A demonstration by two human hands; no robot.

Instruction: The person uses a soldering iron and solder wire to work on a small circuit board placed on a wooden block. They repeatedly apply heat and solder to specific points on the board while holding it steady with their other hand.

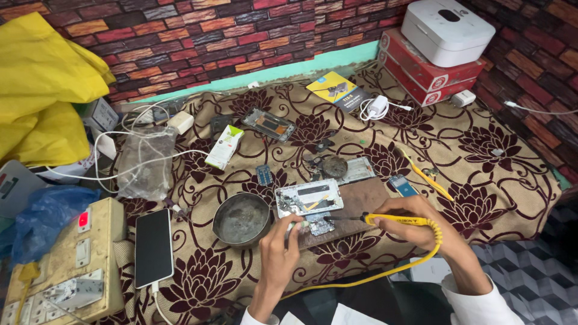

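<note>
A: Your right hand (pixel 415 225) is wrapped around the yellow soldering iron (pixel 400 220), its tip on the small circuit board (pixel 318 225) lying on the brown work board (pixel 361 204).

B: And my left?

A: Your left hand (pixel 282 244) has its fingers curled at that board's left edge, touching it. Whether they pinch something tiny, I cannot tell; the fingertips blur there.

B: What sits near?

A: 1 opened phone frame (pixel 308 197) just behind the board, 1 round metal bowl (pixel 242 219) beside your left hand. The iron's yellow cord (pixel 373 277) drops behind your wrist, its end hidden.
</note>
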